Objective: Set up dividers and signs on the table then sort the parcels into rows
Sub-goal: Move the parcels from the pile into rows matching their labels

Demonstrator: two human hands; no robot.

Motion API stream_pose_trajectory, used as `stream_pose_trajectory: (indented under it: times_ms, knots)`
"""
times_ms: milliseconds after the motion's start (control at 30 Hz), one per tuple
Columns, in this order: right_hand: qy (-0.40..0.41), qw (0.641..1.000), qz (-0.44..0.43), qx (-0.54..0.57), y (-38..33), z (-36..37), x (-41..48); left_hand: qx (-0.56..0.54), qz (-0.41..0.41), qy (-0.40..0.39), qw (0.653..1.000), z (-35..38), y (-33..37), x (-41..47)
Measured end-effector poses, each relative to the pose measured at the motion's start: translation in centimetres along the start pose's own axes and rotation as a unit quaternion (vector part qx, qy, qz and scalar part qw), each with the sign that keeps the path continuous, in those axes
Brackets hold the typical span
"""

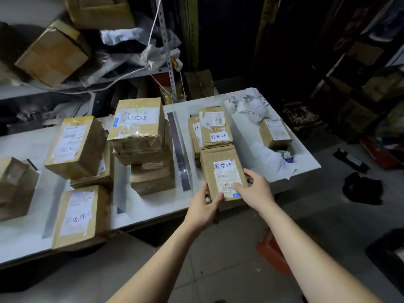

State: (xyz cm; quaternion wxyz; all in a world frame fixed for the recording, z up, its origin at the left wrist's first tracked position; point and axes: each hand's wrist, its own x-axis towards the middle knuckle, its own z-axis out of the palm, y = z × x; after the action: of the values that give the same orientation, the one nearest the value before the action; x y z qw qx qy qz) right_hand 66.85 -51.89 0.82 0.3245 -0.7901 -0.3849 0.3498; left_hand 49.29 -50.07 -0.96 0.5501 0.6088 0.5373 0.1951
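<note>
A brown cardboard parcel point(220, 169) with a white handwritten label sits at the white table's point(153, 204) front edge. My left hand point(204, 207) grips its near left corner and my right hand point(254, 186) grips its near right side. Behind it lies a second labelled parcel point(215, 126). A clear divider with a grey base point(180, 153) stands to the left of this row. Further left rises a stack of parcels point(140, 136), and beyond another divider point(121, 189) lie two labelled parcels point(76, 147) point(79, 216). A small parcel point(275, 133) rests at the right.
Crumpled white papers point(251, 106) and plastic lie on the table's far right corner. A shelf behind holds a tilted box point(52, 55) and bags. An orange stool point(273, 250) stands under the table's right end, with dark clutter point(363, 189) on the floor.
</note>
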Motion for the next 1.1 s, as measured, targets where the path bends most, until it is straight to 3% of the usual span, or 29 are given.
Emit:
stream_pose_trajectory:
  times_ms: [200,333,433,733,1100]
  knots:
    - [0.056,0.981,-0.084,-0.167,-2.7,0.9,-0.2,0.185,0.033,0.083,0.979,-3.8,1.4,-1.1]
    - [0.031,0.956,-0.179,-0.232,-7.4,3.5,-0.8,0.380,0.088,0.165,0.906,-9.8,1.9,-2.9]
    - [0.009,0.929,-0.242,-0.279,-11.6,6.4,-1.9,0.458,0.069,0.209,0.861,-15.2,1.2,-4.2]
    - [-0.017,0.873,-0.350,-0.340,-24.5,18.8,-7.9,0.491,0.022,0.267,0.829,-33.7,-2.9,-10.4]
    - [-0.055,0.845,-0.415,-0.333,-39.9,41.1,-18.4,0.486,-0.033,0.319,0.813,-59.5,-11.8,-19.9]
